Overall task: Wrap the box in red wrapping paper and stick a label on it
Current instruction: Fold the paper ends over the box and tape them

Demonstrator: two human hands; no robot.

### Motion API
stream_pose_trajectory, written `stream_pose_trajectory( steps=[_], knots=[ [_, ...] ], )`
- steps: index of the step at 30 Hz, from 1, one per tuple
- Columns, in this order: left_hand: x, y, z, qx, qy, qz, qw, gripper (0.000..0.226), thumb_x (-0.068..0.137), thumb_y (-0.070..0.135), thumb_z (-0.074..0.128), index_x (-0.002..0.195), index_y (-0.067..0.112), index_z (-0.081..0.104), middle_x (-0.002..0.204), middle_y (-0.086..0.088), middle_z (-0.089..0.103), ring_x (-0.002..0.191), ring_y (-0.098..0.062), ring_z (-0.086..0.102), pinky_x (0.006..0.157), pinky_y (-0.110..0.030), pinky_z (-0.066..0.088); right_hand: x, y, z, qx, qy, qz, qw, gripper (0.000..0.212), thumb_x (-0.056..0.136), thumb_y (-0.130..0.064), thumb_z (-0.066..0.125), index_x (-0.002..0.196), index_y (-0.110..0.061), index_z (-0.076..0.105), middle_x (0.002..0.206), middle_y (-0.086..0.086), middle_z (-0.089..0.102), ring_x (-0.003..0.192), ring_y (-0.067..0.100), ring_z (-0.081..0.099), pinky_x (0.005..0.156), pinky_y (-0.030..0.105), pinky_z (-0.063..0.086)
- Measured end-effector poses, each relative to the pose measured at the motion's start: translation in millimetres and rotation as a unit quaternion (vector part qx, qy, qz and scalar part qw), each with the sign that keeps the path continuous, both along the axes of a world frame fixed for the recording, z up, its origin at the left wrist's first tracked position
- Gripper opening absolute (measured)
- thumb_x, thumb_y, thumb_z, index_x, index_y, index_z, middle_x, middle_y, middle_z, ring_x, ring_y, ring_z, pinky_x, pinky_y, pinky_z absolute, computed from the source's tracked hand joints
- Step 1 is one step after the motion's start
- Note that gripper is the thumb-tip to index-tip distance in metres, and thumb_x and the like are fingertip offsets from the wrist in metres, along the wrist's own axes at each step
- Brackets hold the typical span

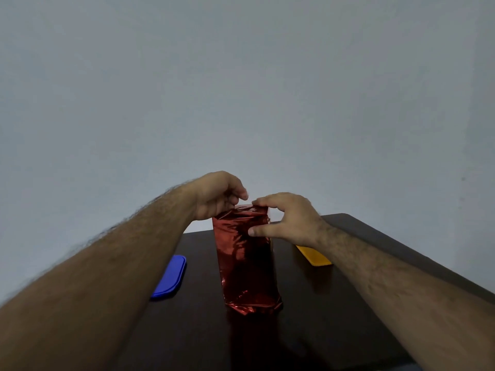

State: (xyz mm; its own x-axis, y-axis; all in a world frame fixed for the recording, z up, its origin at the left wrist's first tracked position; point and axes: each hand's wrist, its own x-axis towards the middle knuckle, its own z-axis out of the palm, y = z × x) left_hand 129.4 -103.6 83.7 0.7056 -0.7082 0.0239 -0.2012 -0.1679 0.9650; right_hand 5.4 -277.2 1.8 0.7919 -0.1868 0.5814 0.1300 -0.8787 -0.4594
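Near the middle of the dark wooden table [348,303], standing upright on one end: tall box wrapped in shiny red foil paper [245,263], lower end already folded and crumpled under against the tabletop. Left hand [217,196] at the top far-left corner, fingers curled down, seemingly pinching the loose paper there. Right hand [286,218] at the top right, forefinger hooked over the upper edge, thumb pressed flat on the near face, so gripping the top between them.

Step in hand, at a guess: closing the upper end, the sides and bottom looking done. Next move likely calling for tucking the side flaps in, creasing them flat over the top and holding them firm while fixing; slippery foil liable to spring open if released.

Left of the box, a flat blue plastic lid-like piece [171,277]; right, a flat yellow one [312,255], partly behind the right wrist. No label, tape or scissors in sight. Box itself fully covered, so nothing of it visible. Left fingertips hidden behind the paper; exact hold hard to make out. Near edge of the table cut off by the forearms.
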Motion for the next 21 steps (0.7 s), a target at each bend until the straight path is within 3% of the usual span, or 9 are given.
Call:
stream_pose_trajectory(
  steps=[2,8,12,14,17,21],
  knots=[
    [3,1,1,0.041,-0.012,0.008,0.999,0.009,0.092,0.002,0.060,0.086,0.005,0.066,0.074,-0.005,0.064,0.055,-0.010,0.048,0.052,-0.020,0.042,-1,1,-2,-0.004,-0.028,-0.001,1.000,0.082,0.053,-0.079,0.087,0.127,-0.045,0.072,0.128,-0.022,0.069,0.122,-0.003,0.057,0.113,0.037,0.046],
    [5,-4,5,0.150,-0.034,0.000,0.988,0.014,0.087,0.004,0.067,0.074,0.009,0.063,0.060,-0.002,0.042,0.055,-0.016,0.038,0.059,-0.029,0.037,-1,8,-7,0.012,-0.104,-0.005,0.994,0.071,0.049,-0.064,0.098,0.111,-0.035,0.081,0.107,-0.024,0.072,0.110,-0.006,0.061,0.098,0.018,0.048],
    [2,-11,10,0.195,-0.051,0.010,0.979,0.018,0.088,0.002,0.067,0.073,0.009,0.059,0.060,-0.002,0.041,0.054,-0.015,0.037,0.057,-0.028,0.037,0,7,-10,0.048,-0.124,0.002,0.991,0.070,0.045,-0.062,0.101,0.103,-0.034,0.072,0.100,-0.023,0.072,0.105,-0.009,0.062,0.088,0.016,0.049],
    [-1,-15,12,0.212,-0.059,0.011,0.975,0.023,0.091,0.001,0.065,0.070,0.009,0.057,0.055,-0.001,0.044,0.052,-0.014,0.037,0.054,-0.026,0.037,0,5,-12,0.048,-0.127,0.010,0.991,0.082,0.044,-0.063,0.101,0.109,-0.036,0.060,0.103,-0.020,0.073,0.108,-0.005,0.064,0.090,0.020,0.051],
    [-3,-20,16,0.244,-0.091,0.010,0.965,0.028,0.092,0.001,0.065,0.067,0.010,0.057,0.052,0.001,0.049,0.050,-0.010,0.036,0.051,-0.022,0.031,-2,5,-10,0.018,-0.101,0.014,0.995,0.100,0.049,-0.065,0.099,0.136,-0.045,0.054,0.108,-0.023,0.070,0.115,-0.002,0.059,0.095,0.018,0.041],
    [0,-28,19,0.282,-0.099,0.011,0.954,0.024,0.088,0.001,0.066,0.069,0.011,0.056,0.064,-0.001,0.047,0.053,-0.010,0.036,0.056,-0.024,0.031,1,3,-9,-0.009,-0.106,0.011,0.994,0.092,0.053,-0.064,0.097,0.135,-0.043,0.062,0.114,-0.021,0.070,0.115,0.000,0.055,0.094,0.015,0.037]
  ],
)
